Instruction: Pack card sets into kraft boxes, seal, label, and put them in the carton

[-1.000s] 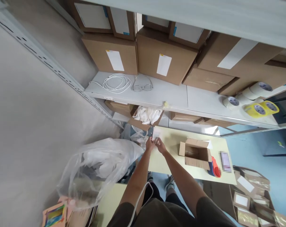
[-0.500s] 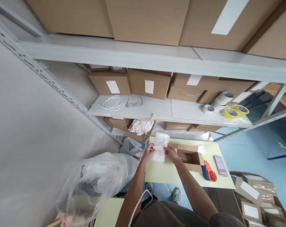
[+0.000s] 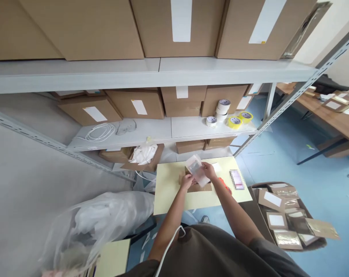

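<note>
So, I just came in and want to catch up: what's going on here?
A person has a thin, whitish packet in both hands, the left hand at its lower left and the right hand at its right edge. It is held up over an open box on the table, hiding part of it. Behind, yellow tape sits on the shelf.

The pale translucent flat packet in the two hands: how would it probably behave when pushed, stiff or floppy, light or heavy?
The pale translucent flat packet is probably light, as it looks thin. It may be fairly stiff, since it shows no clear sag between the left hand and right hand.
</note>
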A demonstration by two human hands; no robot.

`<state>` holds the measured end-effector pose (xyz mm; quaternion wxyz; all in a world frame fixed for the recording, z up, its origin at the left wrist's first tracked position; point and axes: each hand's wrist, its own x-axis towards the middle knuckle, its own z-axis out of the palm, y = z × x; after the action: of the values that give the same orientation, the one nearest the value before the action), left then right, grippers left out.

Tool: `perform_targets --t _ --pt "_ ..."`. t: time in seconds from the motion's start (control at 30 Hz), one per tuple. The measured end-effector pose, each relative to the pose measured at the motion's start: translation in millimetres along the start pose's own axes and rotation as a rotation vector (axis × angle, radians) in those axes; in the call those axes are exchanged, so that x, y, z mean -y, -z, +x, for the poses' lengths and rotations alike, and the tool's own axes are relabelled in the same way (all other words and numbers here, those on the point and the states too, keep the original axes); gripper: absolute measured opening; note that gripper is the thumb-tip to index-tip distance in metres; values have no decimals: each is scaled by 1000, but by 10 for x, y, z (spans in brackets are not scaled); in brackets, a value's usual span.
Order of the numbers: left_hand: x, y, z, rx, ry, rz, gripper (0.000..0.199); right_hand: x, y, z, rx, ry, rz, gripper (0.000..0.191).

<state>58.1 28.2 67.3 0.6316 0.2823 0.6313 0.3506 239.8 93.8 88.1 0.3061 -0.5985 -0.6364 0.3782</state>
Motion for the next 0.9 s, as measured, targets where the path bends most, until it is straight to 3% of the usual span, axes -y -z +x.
perform_targets --t 0.13,0.27,0.37,0.5,0.57,0.63,0.73,0.83,0.9 --pt "149 -337 -82 -32 84 17 30 -1 52 212 164 44 -124 45" --pt "299 -426 -158 -90 173 115 38 -3 -21 291 259 34 -199 60" --pt "378 -280 -240 -163 222 229 35 -74 -14 253 245 25 -170 70" --pt "448 95 -359 -310 129 354 22 -226 84 127 135 -4 -22 71" --pt "476 264 -369 -504 25 568 35 -311 139 32 94 -33 28 69" --pt "493 371 -333 -587 21 700 52 -406 192 -89 76 -69 49 66" --pt "499 392 -233 -497 -24 720 62 -583 282 -312 48 -129 93 61" --pt "498 275 -152 -350 -206 727 61 -796 385 -545 16 -197 133 59" --pt "511 164 -125 -222 -298 858 68 -943 449 -676 -8 -247 136 60"
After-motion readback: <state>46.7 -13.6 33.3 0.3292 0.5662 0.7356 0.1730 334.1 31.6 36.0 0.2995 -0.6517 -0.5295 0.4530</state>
